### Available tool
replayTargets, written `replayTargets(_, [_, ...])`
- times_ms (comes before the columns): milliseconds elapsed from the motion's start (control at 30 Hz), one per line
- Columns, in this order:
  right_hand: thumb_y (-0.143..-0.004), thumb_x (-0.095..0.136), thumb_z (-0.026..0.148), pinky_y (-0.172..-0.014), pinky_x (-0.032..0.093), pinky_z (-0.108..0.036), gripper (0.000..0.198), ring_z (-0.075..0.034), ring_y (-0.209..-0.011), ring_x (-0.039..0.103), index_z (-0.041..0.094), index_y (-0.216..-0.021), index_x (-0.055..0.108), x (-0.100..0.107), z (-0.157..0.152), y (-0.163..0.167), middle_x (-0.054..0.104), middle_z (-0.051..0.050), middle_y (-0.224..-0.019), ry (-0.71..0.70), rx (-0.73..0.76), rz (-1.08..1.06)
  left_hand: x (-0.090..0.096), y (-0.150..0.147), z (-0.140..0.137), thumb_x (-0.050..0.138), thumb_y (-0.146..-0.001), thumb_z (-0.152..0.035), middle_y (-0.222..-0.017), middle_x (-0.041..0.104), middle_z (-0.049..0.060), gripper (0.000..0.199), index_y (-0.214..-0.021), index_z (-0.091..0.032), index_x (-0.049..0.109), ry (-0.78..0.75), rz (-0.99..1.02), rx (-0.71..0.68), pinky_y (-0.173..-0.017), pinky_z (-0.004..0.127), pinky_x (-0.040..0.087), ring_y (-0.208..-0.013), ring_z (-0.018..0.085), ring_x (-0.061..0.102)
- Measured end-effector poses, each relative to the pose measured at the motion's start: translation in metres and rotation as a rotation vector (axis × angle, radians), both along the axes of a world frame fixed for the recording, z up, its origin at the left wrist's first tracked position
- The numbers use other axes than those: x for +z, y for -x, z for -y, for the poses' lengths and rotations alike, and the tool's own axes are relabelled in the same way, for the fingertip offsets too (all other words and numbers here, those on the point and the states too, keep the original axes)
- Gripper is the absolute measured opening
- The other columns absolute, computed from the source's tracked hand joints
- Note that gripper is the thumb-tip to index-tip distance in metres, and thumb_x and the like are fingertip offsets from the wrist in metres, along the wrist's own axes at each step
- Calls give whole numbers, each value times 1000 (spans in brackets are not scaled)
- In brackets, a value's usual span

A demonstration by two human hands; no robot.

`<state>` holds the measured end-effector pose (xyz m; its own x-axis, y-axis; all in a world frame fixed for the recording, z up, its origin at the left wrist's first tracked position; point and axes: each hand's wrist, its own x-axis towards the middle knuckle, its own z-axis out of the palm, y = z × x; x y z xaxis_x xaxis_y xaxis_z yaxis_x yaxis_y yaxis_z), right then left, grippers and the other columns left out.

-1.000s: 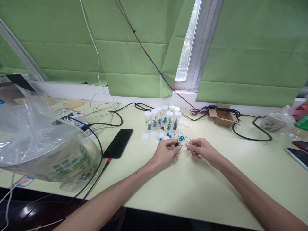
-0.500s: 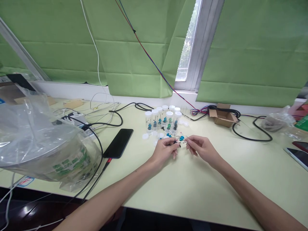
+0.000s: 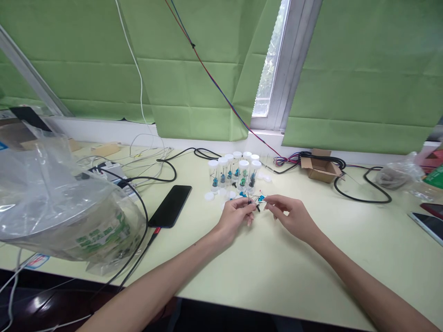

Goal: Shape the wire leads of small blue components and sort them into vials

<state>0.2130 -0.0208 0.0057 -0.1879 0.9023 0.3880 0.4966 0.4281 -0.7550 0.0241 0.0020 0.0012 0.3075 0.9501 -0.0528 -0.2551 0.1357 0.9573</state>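
Observation:
My left hand (image 3: 238, 216) is closed in a pinch on a small black part (image 3: 249, 202) with a thin stem sticking up. Opposite it, my right hand (image 3: 287, 213) pinches a thin white stick (image 3: 262, 202), its tip pointing at the left hand. Fingers hide much of both pieces. Just beyond the fingertips lie blue pieces (image 3: 261, 198) with thin wires, and another small black piece (image 3: 258, 208) rests between the hands. Behind them stand several clear tubes (image 3: 214, 176) with white caps, holding blue, green and dark pieces. Loose white caps (image 3: 209, 196) lie to the left.
A black phone (image 3: 170, 205) lies left of the hands, with a cable at its near end. A bulky clear plastic bag (image 3: 69, 203) fills the left side. Toward the back right are an open cardboard box (image 3: 320, 171) and black cables (image 3: 367, 199). Another phone (image 3: 429, 226) lies far right.
My hands have moved slightly apart. The white stick, earlier spanning both hands' fingertips, now shows less in the right fingers. The black part in the left fingers shows more clearly.

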Motion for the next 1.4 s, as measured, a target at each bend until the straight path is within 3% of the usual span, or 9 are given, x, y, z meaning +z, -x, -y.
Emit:
replayTargets(267, [-92,57,38,-59,52,-30,21,-17,-63,62,21,-94,70,3,2,2,71,-5,-82,-149,-46,115,4,-1,3,81,-64,-33,-70,56,1,29,-77,-11,67,17,10,-17,-45,21,37,-51,7,49])
replayTargets(667, [-93,55,40,-55,50,-28,25,-18,-64,63,21,-91,71,0,1,1,72,-6,-78,-185,-64,149,3,-1,3,81,-64,-33,-69,56,0,28,-76,-12,67,15,2,-44,-45,21,36,-49,6,47])
replayTargets(1100, [-92,56,48,-57,51,-31,32,-18,-55,61,21,-83,71,-2,0,0,72,-5,-72,-103,-67,81,3,-1,4,76,-70,-32,-62,55,-1,22,-73,-13,66,-34,-80,-43,-48,24,38,-44,6,46])
replayTargets(1400, [-87,61,51,-54,48,-28,34,-15,-51,57,19,-77,68,-1,-1,1,68,-4,-69,56,-55,-62,9,-2,8,73,-72,-33,-53,50,-3,21,-73,-14,64,-88,-132,-37,-47,24,38,-42,8,46])
